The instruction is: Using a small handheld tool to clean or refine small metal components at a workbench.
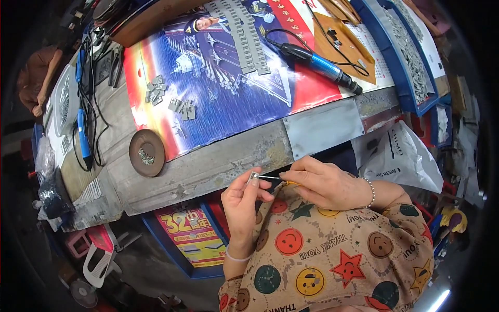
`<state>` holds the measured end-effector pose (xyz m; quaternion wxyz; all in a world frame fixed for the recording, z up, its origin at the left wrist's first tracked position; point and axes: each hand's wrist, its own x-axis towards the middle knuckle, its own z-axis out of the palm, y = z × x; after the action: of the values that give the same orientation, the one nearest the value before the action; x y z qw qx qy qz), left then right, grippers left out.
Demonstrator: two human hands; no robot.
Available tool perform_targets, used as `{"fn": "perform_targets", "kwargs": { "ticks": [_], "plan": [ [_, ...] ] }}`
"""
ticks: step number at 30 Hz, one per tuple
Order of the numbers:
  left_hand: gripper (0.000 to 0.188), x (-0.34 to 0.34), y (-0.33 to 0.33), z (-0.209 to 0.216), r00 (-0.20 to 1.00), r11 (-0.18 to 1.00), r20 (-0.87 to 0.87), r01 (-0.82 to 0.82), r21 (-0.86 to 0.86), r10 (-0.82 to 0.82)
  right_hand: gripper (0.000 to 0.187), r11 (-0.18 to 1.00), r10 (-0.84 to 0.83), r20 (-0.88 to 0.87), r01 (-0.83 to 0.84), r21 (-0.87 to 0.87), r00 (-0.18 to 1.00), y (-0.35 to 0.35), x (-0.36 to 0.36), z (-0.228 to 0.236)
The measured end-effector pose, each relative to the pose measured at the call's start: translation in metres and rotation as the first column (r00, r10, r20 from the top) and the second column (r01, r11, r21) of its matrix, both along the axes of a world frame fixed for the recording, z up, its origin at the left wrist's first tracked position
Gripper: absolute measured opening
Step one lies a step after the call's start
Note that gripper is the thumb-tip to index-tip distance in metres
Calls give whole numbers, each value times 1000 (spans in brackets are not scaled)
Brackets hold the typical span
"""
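Observation:
A small grey rectangular part (pixel 253 177) is pinched between the thumb and fingers of my left hand (pixel 239 203), just off the table's front edge. My right hand (pixel 328 183) is closed around a slim tool (pixel 269 178) that looks like a screwdriver, with a thin metal shaft and an orange-yellow handle mostly hidden by my fingers. Its tip meets the grey part. Beyond my left hand, a brown round dish (pixel 136 144) holds a little heap of tiny metal pieces (pixel 146 156). Loose grey parts (pixel 183 108) lie on the colourful poster (pixel 223 114).
Long rows of grey parts (pixel 243 39) and a blue corded power tool (pixel 321 65) lie at the back. A blue bin (pixel 422 106) of grey pieces stands right. Blue-handled corded tools (pixel 83 135) lie left. Another person (pixel 39 78) sits at the far left. A white bag (pixel 400 161) hangs right.

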<state>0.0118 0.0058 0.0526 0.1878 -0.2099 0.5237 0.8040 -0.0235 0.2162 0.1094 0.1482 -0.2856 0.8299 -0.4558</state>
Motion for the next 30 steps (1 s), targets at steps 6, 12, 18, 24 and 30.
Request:
{"fn": "perform_targets", "kwargs": {
  "ticks": [6,12,18,24,30],
  "plan": [
    [27,1,4,3,1000,999,1,-11,-47,11,34,1000,-3,9,3,15,1000,-1,1,-3],
    [28,3,12,4,997,983,-72,-29,-182,16,40,999,8,-55,-5,54,998,1,3,-9],
    [28,4,15,-3,985,926,-159,-1,-376,-64,38,996,-41,-56,45,75,998,-3,6,-15],
    [26,9,20,-13,932,764,-296,-32,-645,-211,33,949,141,-178,-81,306,974,-7,9,-21],
    [24,11,23,-26,931,727,-294,-46,-685,-217,34,951,-178,268,236,-202,947,-13,8,-79]
  ]
}}
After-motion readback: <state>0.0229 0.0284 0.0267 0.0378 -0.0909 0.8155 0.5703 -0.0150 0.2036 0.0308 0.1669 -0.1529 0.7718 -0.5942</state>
